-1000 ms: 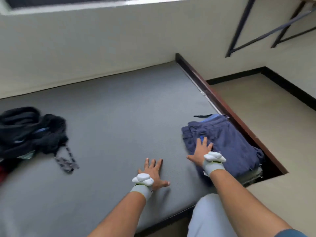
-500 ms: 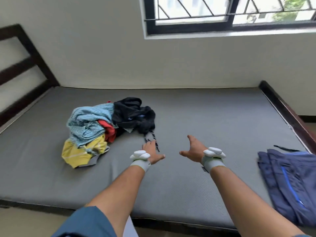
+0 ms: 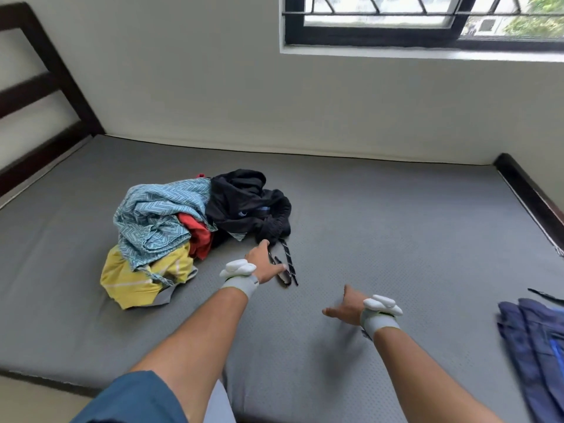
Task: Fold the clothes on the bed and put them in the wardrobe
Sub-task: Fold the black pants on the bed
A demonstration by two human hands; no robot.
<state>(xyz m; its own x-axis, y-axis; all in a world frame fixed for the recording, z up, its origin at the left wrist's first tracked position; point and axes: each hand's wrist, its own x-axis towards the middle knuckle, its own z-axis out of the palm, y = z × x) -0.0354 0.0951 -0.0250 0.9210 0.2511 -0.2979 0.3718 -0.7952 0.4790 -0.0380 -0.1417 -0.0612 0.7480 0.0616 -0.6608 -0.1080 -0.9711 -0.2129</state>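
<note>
A heap of unfolded clothes lies on the grey mattress (image 3: 381, 227): a light blue patterned garment (image 3: 155, 215), a red piece (image 3: 198, 233), a yellow one (image 3: 137, 279) and a black garment (image 3: 244, 203) with a speckled drawstring (image 3: 288, 261). My left hand (image 3: 264, 265) reaches out with straight fingers, its fingertips at the black garment's edge, over the drawstring. My right hand (image 3: 345, 305) hovers open above the mattress, holding nothing. Folded navy trousers (image 3: 531, 346) lie at the right edge of the bed.
A dark wooden headboard (image 3: 39, 96) stands at the left and a dark bed rail (image 3: 531, 193) runs along the right. A barred window (image 3: 427, 22) sits in the wall behind the bed. Pale floor (image 3: 27, 401) shows at bottom left.
My view swung left from the folded navy trousers to the clothes heap. Both hands left the mattress and trousers; my left hand has reached forward to the black garment, my right trails behind.
</note>
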